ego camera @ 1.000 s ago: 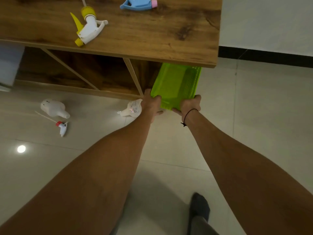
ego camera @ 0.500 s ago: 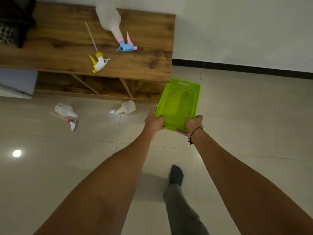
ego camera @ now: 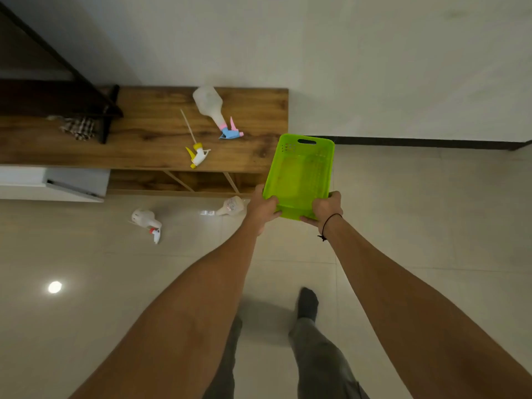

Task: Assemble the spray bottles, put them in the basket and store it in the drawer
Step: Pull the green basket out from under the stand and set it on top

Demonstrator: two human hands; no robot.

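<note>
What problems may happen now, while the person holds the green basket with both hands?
Both hands, left hand and right hand, grip only the near end of the green basket, so it may tip. Loose bottles on the floor, one beside the left hand, another further left, could be stepped on.

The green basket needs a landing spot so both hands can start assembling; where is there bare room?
Both hands grip the green basket. Bare tiled floor lies right of the bench, below the wall. The bench's right half is crowded by the pink-blue sprayer bottle and yellow trigger head.
</note>
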